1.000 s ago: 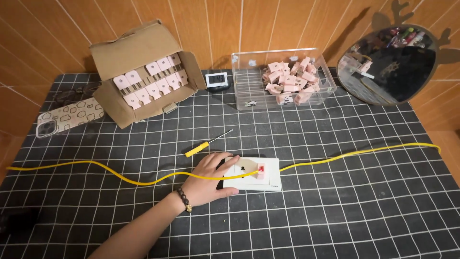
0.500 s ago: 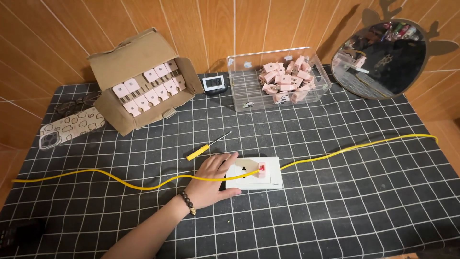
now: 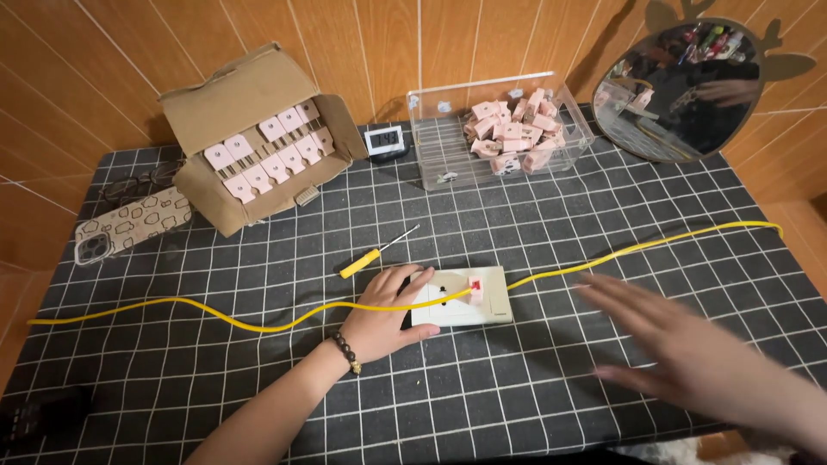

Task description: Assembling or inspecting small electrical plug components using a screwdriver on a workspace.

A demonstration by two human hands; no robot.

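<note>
Socket plate (image 3: 461, 299) lengthwise left-right, flat

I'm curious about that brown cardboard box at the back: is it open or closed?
Open. The cardboard box lies tipped toward the camera with its flaps spread, showing rows of pink and white pieces packed inside.

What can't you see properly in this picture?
- Head view: the white rectangular wall socket plate is partly covered at its left end by the left hand.
- The right hand is motion-blurred; its fingers are unclear.
- The small grey digital clock is too small to read.
- The round mirror shows only a murky reflection.
</note>
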